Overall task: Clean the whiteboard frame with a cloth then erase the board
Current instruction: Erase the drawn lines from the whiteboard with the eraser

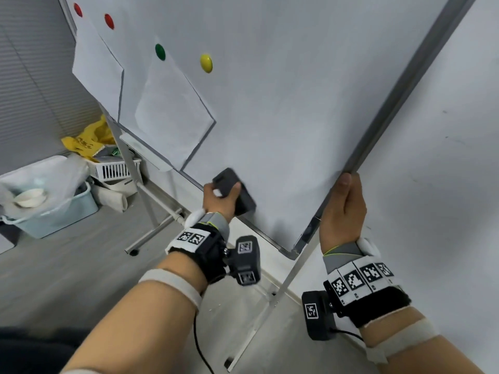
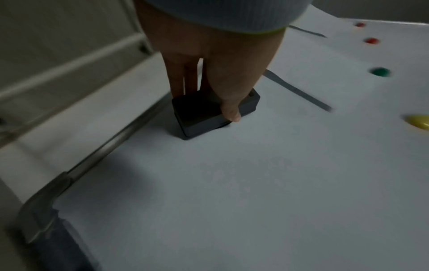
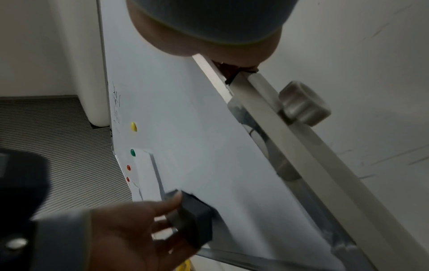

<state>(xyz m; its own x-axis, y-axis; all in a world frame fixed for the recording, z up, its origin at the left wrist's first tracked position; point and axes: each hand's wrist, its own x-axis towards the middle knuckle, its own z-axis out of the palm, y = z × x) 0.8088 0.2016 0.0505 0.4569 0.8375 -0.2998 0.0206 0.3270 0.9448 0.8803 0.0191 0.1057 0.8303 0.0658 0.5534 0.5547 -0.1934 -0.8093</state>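
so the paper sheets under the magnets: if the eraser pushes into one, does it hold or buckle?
The sheet below the green magnet looks thin, held only at the top, so it would likely buckle. The eraser in the left hand looks rigid enough to catch its lifted edge.

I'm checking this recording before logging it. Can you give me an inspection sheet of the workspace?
Surface: whiteboard tilted on its stand; faint writing near one edge.
Job's things: dark eraser pressed to board; cloth not seen.
Clutter: magnets red, green, yellow; paper sheets; bins on floor.
Hands: left hand grips eraser; right hand grips frame.
Cables: black lead from wrist cameras.
Surroundings: white wall, grey floor.
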